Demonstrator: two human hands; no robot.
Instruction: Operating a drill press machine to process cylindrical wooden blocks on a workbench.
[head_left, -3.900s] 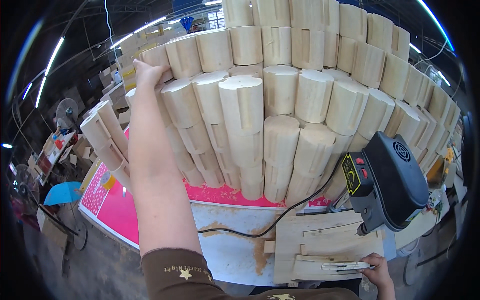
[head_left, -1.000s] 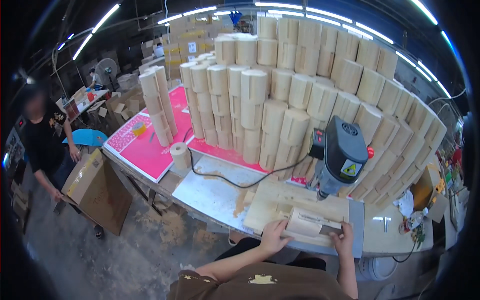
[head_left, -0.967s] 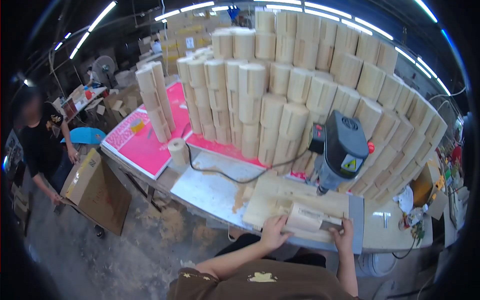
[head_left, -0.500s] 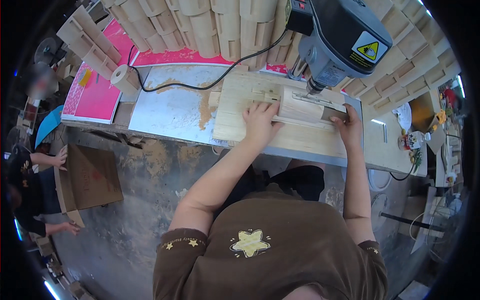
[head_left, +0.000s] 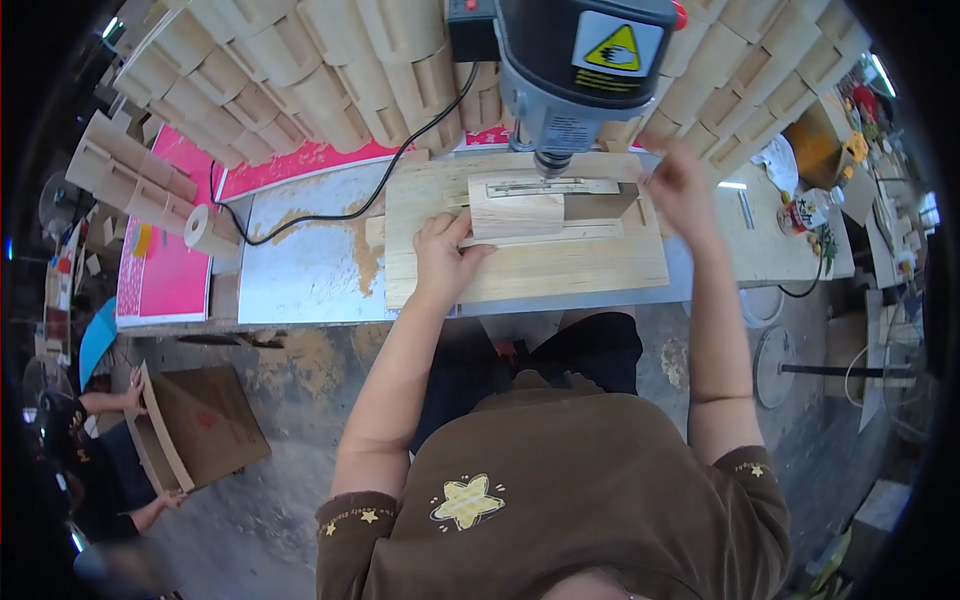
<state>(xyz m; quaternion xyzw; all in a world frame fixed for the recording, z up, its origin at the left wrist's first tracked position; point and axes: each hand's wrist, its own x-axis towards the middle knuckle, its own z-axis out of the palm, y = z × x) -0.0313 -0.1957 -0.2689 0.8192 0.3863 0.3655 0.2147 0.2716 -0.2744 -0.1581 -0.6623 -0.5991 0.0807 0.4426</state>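
Observation:
A pale wooden block (head_left: 515, 215) with a rounded face lies on a flat wooden board (head_left: 560, 280). Along its top runs a narrow slotted strip (head_left: 550, 187), and a grey-brown flat piece (head_left: 598, 206) adjoins its right end. My left hand (head_left: 447, 262) grips the block's left end, thumb along the near side. Just above the block stands the chuck (head_left: 552, 163) of a drill press (head_left: 580, 70). My right hand (head_left: 685, 195) is raised off the board, right of the chuck. Its fingers look bent but are blurred, and whatever they touch cannot be made out.
Stacked wooden cylinders with cut-outs (head_left: 330, 70) line the back. A black cable (head_left: 330, 215) crosses the white sheet (head_left: 300, 270), where sawdust lies. Tape (head_left: 140, 240) sits at left; a labelled jar (head_left: 805, 212) stands at right. A co-worker's hands hold a cardboard box (head_left: 215, 425).
My right hand has left the block's right end and risen toward the drill press's right side. My left hand stays on the block. The view has shifted, moving the bench leftward in the picture.

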